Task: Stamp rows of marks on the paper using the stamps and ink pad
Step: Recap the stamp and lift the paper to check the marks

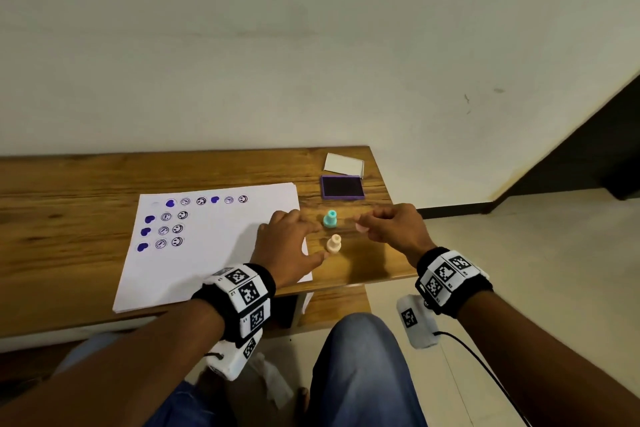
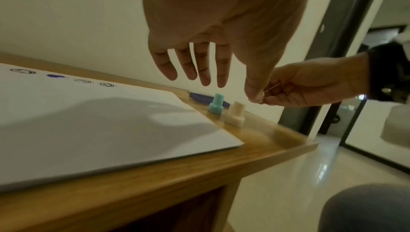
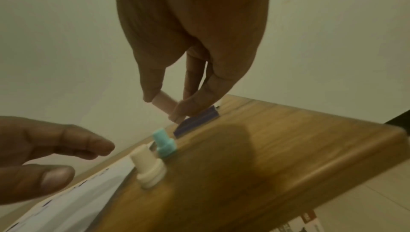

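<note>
A white paper lies on the wooden table, stamped with rows of purple hearts and smiley circles. A teal stamp and a cream stamp stand upright beside its right edge. The purple ink pad sits open behind them. My right hand pinches a pink stamp between thumb and fingers, held above the table near the ink pad. My left hand hovers with fingers spread over the paper's right edge, just left of the cream stamp and teal stamp, holding nothing.
The ink pad's white lid lies at the table's back right corner. The table's right edge drops to a tiled floor. A wall runs close behind the table. My knees are below the front edge.
</note>
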